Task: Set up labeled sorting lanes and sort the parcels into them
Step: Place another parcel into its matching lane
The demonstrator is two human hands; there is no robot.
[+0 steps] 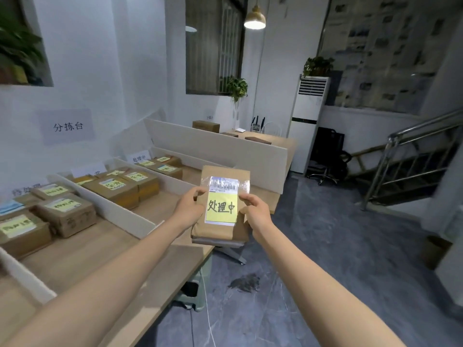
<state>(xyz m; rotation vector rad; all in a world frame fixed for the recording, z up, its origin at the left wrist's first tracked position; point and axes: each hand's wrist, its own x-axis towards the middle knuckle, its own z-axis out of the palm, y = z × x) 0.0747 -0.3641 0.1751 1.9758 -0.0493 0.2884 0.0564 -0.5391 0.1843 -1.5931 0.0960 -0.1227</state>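
Head view: my left hand [190, 209] and right hand [255, 209] each pinch a side edge of a parcel [218, 232] marked 处理中, held in the air over the table's [87, 246] front edge. Dividers [120, 211] and lane cards stand in place and three lanes hold parcels, so setup looks done. This parcel has yet to reach the lane behind the 处理中 card [141, 157].

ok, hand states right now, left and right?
Left hand: holding the brown parcel by its left edge.
Right hand: holding the same parcel by its right edge.
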